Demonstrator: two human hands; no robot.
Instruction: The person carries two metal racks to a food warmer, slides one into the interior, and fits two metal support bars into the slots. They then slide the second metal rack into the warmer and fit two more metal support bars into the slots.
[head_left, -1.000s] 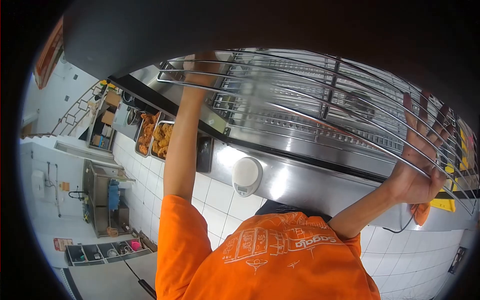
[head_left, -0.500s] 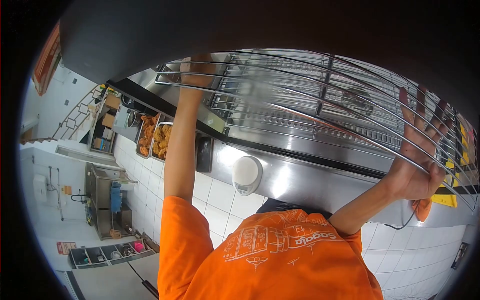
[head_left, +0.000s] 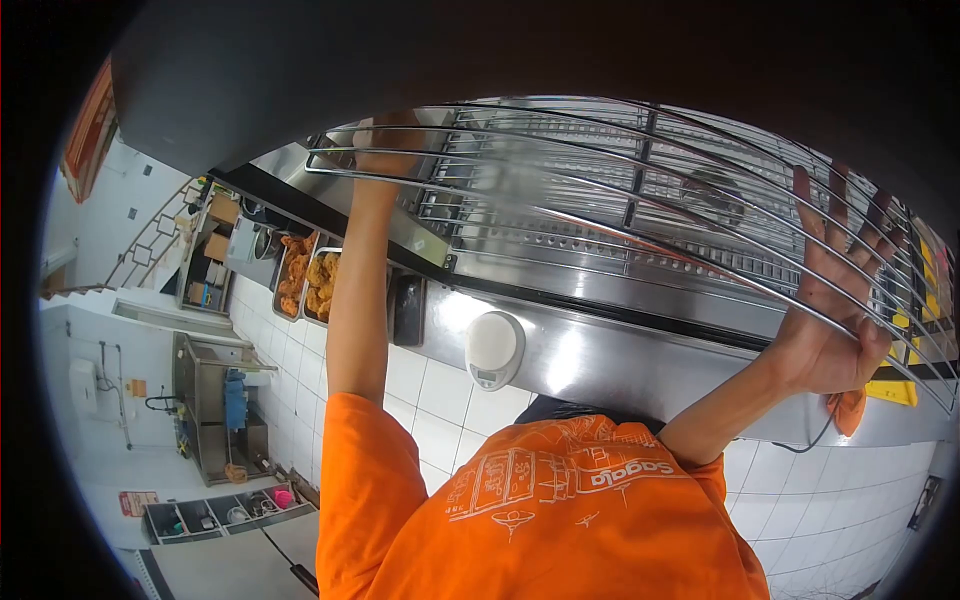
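Observation:
A chrome wire rack (head_left: 575, 182) spans in front of me, across the opening of a steel cabinet with a glass-like, shiny interior. My right hand (head_left: 835, 290) is at its right end, palm up. The fingers stretch out beneath the wires and the thumb bends by the front wire, so the hand bears that end. At the left end, my left hand (head_left: 385, 145) is under the wires with its fingers bent. The dark overhang at the top hides part of this hand. Below the rack shows a perforated metal floor (head_left: 590, 245).
A white kitchen scale (head_left: 494, 345) stands on the steel ledge (head_left: 600, 360) near my body. Metal trays of fried chicken (head_left: 322, 285) are to the left, beside a black tray (head_left: 409, 310). An orange cloth (head_left: 848, 412) and yellow object (head_left: 893, 392) are at right.
Both hands keep their places on the wire rack. The rack's left end has shifted very slightly left and down in view; the surroundings shift a little too.

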